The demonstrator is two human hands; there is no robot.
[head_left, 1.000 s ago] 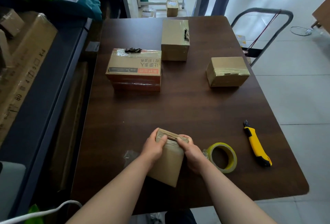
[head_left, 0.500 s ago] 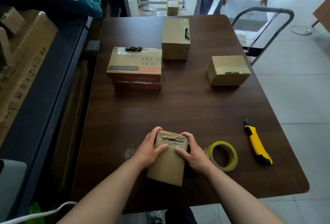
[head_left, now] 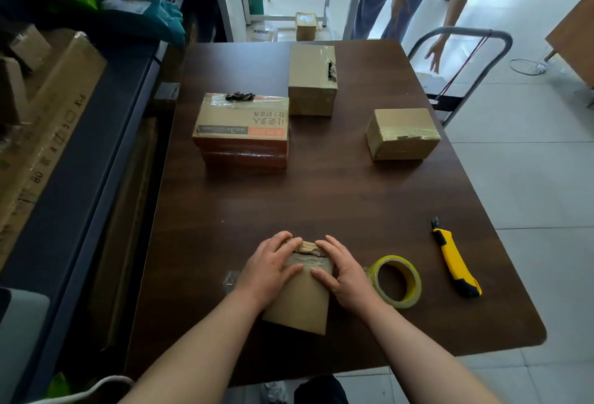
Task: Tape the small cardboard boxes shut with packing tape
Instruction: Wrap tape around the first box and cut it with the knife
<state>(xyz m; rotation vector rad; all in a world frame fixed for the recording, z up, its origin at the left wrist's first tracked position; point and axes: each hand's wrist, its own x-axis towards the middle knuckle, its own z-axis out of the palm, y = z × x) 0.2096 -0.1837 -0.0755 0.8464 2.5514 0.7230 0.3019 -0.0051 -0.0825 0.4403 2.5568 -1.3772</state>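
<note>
Both bare forearms are reaching forward from the bottom of the view, converging toward the middle. The left hand (head_left: 268, 267) is lying palm-down, fingers curling forward and thumb pointing inward. The right hand (head_left: 342, 271) is mirroring it, fingers spread, thumb angled toward the left hand, fingertips nearly meeting.

I see one small cardboard box (head_left: 300, 299) at six o'clock, tape roll (head_left: 397, 281) touching its three o'clock side; three taped boxes (head_left: 401, 133) lie toward twelve.

Packing room, taped cartons (head_left: 311, 80) on table (head_left: 321, 197), trolley (head_left: 463, 49), stacked flat boxes (head_left: 41, 133)
</note>
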